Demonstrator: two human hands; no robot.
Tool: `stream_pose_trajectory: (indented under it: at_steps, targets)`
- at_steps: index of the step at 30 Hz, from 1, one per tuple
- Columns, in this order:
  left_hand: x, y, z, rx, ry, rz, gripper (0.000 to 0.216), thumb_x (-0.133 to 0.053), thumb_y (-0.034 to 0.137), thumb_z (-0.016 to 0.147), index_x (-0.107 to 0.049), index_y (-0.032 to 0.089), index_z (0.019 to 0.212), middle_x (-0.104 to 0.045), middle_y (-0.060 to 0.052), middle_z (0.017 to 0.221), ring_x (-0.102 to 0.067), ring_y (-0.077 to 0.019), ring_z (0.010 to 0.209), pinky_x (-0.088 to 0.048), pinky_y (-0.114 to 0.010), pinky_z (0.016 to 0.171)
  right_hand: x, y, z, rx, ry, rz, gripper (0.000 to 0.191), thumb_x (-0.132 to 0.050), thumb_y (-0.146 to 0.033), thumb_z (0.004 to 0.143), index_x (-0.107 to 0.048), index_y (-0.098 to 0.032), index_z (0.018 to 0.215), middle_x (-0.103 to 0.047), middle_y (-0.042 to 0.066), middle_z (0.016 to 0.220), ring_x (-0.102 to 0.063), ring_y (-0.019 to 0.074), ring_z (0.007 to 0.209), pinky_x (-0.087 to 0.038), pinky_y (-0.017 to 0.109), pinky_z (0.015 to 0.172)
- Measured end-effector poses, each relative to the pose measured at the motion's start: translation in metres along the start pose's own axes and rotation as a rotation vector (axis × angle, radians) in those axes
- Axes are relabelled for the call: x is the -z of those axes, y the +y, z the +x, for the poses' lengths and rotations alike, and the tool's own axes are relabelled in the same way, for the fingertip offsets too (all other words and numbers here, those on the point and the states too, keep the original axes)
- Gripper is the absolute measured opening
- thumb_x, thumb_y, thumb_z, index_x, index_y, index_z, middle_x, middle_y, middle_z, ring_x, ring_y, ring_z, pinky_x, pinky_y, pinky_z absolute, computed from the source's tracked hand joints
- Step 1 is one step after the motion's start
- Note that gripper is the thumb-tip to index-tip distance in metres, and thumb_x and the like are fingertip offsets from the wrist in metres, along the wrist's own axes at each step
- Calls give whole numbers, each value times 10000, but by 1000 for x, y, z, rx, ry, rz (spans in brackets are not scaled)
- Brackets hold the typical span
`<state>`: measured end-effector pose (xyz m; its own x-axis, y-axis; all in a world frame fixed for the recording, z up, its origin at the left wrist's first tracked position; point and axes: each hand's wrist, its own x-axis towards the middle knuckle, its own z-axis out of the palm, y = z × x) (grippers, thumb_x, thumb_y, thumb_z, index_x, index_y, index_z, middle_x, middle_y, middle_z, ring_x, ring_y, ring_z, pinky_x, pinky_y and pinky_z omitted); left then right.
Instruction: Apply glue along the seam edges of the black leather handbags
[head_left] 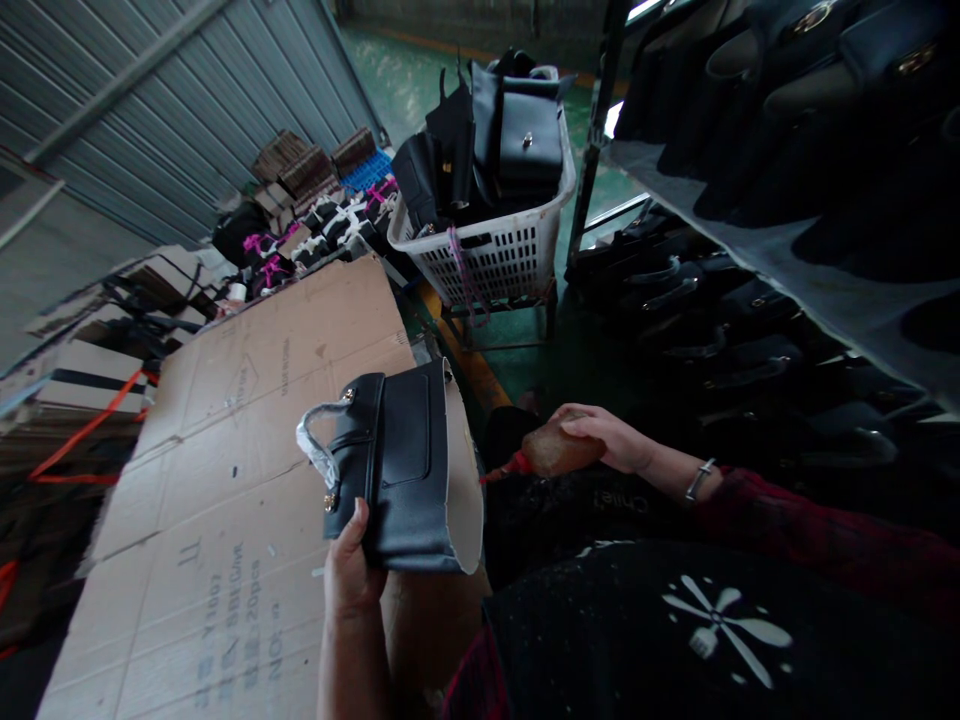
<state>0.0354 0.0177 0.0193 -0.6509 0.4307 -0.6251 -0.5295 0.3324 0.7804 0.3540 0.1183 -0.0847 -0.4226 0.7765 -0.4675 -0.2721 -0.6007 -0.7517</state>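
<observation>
Corrugated metal wall (187, 110), then printed cardboard (217, 450). My left grip (354, 570) pinches a black handbag (406, 430) over its right edge. Slotted basket (502, 258) beyond; red-nozzled bottle (559, 448) clasped in my right grip (611, 438); shelving rack (754, 255) rightmost.

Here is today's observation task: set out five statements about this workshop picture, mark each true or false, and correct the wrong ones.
1. The left hand holds a black bag. True.
2. The right hand grips a pair of scissors. False: it holds a bottle.
3. The bottle's red nozzle points toward the bag. True.
4. The bag's handle is bare. False: it is wrapped.
5. The bracelet is on the left wrist. False: it is on the right.
6. A pale basket holds black bags. True.
</observation>
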Motion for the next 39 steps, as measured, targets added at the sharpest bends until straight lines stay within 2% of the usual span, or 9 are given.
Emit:
stream_pose_trajectory:
  at_steps: [4,9,14,19,25,30,34,39]
  targets:
    - [0,-1,1,-1,-8,3,122,-594,165,834,-713,147,811,-739,-43,721,-681,-136,562,-570,-204,593,5,-6,6,99,95,35,291,-777,-370,584,-681,-168,770,-668,16,719,-591,160,652,-424,269,594]
    - [0,-1,1,-5,-7,-5,122,-604,168,835,-720,133,819,-735,-38,713,-676,-133,561,-581,-218,628,-3,-10,9,143,85,65,276,-755,-365,599,-689,-162,774,-682,37,767,-599,172,684,-437,283,617]
    - [-3,-1,-1,-30,7,-11,122,-602,164,833,-722,148,821,-740,-32,740,-686,-140,594,-589,-281,764,-8,-5,9,95,54,44,278,-754,-348,586,-682,-165,782,-678,30,751,-597,171,667,-429,288,610]
    - [-1,-3,0,-28,7,4,110,-616,172,822,-723,153,815,-737,-38,741,-693,-155,603,-583,-318,805,-6,5,3,15,20,14,295,-761,-348,573,-680,-169,793,-671,19,724,-595,167,643,-428,282,595]
    - [0,-3,2,-40,10,8,94,-634,185,810,-720,149,800,-733,-38,745,-695,-156,629,-577,-306,808,4,6,0,43,96,-8,279,-738,-382,617,-668,-188,806,-676,30,772,-605,195,686,-451,314,627]
    - [-1,-4,3,-47,2,-6,86,-639,174,799,-720,147,812,-734,-34,740,-697,-160,641,-583,-314,797,-3,-3,1,92,88,40,262,-725,-396,636,-665,-197,796,-690,59,832,-613,237,766,-465,352,688]
    - [0,-5,4,-84,-3,20,104,-655,192,781,-720,153,853,-726,-32,745,-706,-172,697,-577,-317,807,-11,-4,-2,54,71,-8,290,-751,-384,584,-664,-190,781,-663,35,749,-584,196,670,-430,312,610]
    - [1,-6,3,-73,-10,10,108,-667,200,769,-717,155,853,-730,-27,755,-689,-145,639,-584,-294,774,-10,3,-11,-22,31,0,320,-760,-382,560,-662,-180,788,-659,28,730,-589,182,647,-433,300,599]
